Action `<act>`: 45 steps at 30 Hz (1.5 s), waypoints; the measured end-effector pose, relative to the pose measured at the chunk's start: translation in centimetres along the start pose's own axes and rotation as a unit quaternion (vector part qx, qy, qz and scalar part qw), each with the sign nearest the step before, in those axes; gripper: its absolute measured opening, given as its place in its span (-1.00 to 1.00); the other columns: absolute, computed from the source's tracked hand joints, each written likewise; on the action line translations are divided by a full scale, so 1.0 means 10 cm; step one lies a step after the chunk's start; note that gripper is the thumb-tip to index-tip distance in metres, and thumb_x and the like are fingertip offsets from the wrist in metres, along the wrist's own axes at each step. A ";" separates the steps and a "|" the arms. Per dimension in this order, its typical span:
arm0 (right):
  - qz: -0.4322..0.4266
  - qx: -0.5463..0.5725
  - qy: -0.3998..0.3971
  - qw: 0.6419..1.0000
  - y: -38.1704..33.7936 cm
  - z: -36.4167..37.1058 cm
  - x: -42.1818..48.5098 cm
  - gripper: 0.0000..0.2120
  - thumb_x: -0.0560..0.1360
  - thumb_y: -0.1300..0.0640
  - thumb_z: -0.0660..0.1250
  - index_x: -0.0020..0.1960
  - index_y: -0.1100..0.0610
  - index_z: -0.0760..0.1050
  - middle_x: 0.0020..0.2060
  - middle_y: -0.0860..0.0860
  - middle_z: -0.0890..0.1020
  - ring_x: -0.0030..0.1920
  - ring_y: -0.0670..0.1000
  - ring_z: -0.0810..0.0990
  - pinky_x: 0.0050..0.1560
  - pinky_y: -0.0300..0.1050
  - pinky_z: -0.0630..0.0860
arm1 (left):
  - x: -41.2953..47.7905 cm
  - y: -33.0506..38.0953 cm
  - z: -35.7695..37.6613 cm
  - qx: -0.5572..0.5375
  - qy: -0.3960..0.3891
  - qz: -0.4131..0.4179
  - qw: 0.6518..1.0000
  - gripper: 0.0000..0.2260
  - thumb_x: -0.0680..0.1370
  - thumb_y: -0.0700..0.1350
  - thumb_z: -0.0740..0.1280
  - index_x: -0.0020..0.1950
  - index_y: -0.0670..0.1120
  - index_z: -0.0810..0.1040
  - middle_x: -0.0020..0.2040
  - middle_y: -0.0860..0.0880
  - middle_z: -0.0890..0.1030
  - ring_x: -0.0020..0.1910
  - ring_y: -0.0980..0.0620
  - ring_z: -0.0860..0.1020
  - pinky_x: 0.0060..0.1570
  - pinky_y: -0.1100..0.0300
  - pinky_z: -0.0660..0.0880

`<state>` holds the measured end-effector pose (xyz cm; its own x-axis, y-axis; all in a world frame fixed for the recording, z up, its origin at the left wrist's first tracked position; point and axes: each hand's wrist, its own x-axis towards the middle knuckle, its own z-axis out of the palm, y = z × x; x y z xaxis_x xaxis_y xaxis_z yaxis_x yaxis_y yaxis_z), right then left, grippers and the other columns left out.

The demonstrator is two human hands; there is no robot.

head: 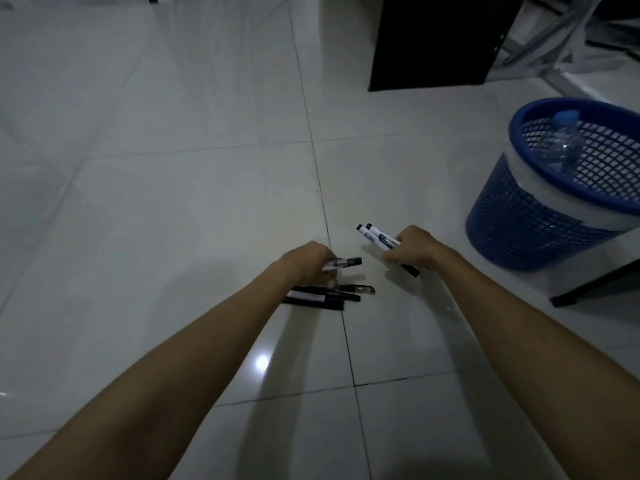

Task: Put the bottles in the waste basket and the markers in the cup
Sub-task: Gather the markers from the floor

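Gripping markers point(375, 235) in right hand point(414, 249), left hand point(310, 263) clutching another above floor pile point(325, 296)

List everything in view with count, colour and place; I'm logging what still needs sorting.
Waste basket: one, blue mesh with a clear liner, on the floor at right.
Bottle: one, clear plastic with a blue cap, inside the waste basket.
Markers on the floor: a small pile, exact count unclear, black with some white labels, below the left hand.
Marker in left hand: one, white barrel with black cap.
Markers in right hand: at least two, white with black ends.
Cabinet: one, black, top centre-right.
Metal frame: grey, top right.
Floor: pale glossy tiles.
Cup: none visible.
Left hand: closed on one marker.
Right hand: closed on its markers.
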<state>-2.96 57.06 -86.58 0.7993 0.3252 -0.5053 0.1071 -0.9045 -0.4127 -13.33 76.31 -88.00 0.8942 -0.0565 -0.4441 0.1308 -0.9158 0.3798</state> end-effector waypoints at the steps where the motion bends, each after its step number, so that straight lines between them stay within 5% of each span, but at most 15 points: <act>1: 0.008 0.024 -0.002 1.000 0.05 0.00 -0.02 -0.72 0.38 0.03 0.37 -0.26 0.21 0.37 -0.38 0.08 0.41 -0.38 0.05 0.40 -0.39 -0.17 0.26 | 0.02 0.03 0.03 0.016 -0.011 0.002 1.000 -0.74 0.42 -0.12 0.44 0.05 -0.20 0.60 0.05 -0.22 0.62 0.04 -0.17 0.57 -0.11 0.14 0.43; 7: 0.029 0.106 -0.022 0.994 0.24 0.04 -0.04 -0.69 0.35 0.06 0.36 -0.08 0.31 0.56 -0.24 0.13 0.51 -0.27 0.10 0.49 -0.24 -0.11 0.37 | 0.07 0.07 0.08 0.052 -0.024 0.011 0.998 -0.73 0.41 -0.11 0.45 0.08 -0.16 0.60 0.07 -0.19 0.61 0.04 -0.17 0.57 -0.08 0.09 0.48; 18: -0.002 0.192 -0.039 0.981 -0.10 0.00 -0.20 -0.85 0.37 0.10 0.31 -0.24 0.20 0.48 -0.36 0.08 0.46 -0.37 0.05 0.42 -0.30 -0.13 0.36 | 0.05 0.00 0.15 0.068 0.005 0.037 0.997 -0.76 0.45 -0.12 0.41 0.08 -0.18 0.61 0.09 -0.21 0.63 0.10 -0.18 0.57 -0.08 0.12 0.43; 23: 0.014 0.251 -0.058 0.966 -0.11 0.04 -0.28 -0.83 0.41 0.14 0.23 -0.09 0.21 0.52 -0.30 0.05 0.61 -0.36 0.00 0.46 -0.29 -0.14 0.38 | 0.06 0.03 0.17 0.123 -0.019 0.040 0.991 -0.74 0.51 -0.12 0.33 0.13 -0.22 0.55 0.14 -0.22 0.59 0.14 -0.19 0.54 0.07 0.02 0.46; 32: 0.012 0.325 -0.061 0.944 -0.20 0.11 -0.39 -0.88 0.46 0.22 0.17 -0.25 0.16 0.32 -0.38 0.06 0.41 -0.48 0.01 0.36 -0.48 -0.18 0.38 | 0.01 0.05 0.26 0.242 0.019 0.092 0.966 -0.75 0.58 -0.23 0.14 0.24 -0.26 0.39 0.22 -0.25 0.47 0.19 -0.20 0.47 0.12 -0.02 0.44; 38: -0.049 0.228 0.011 0.972 -0.27 0.17 -0.35 -0.88 0.43 0.18 0.32 -0.13 0.18 0.39 -0.36 0.09 0.43 -0.44 0.06 0.41 -0.35 -0.07 0.41 | -0.07 -0.13 0.04 0.040 0.085 0.003 0.996 -0.78 0.56 -0.29 0.13 0.19 -0.28 0.33 0.11 -0.33 0.53 0.02 -0.25 0.54 -0.06 -0.02 0.45; 45: -0.117 0.018 -0.047 0.992 -0.53 0.47 -0.36 -0.83 0.39 0.20 0.42 -0.15 0.19 0.42 -0.26 0.08 0.50 -0.33 0.02 0.47 -0.45 -0.23 0.33 | -0.26 -0.57 -0.10 -0.130 0.194 -0.087 0.968 -0.78 0.55 -0.30 0.16 0.17 -0.34 0.42 0.12 -0.35 0.54 0.04 -0.29 0.54 -0.12 0.07 0.41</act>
<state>-9.23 62.02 -86.13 0.6965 0.5507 -0.4601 0.2605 -0.7914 -0.5530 -15.96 82.03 -88.20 0.9356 0.2909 -0.2003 0.3532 -0.7634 0.5408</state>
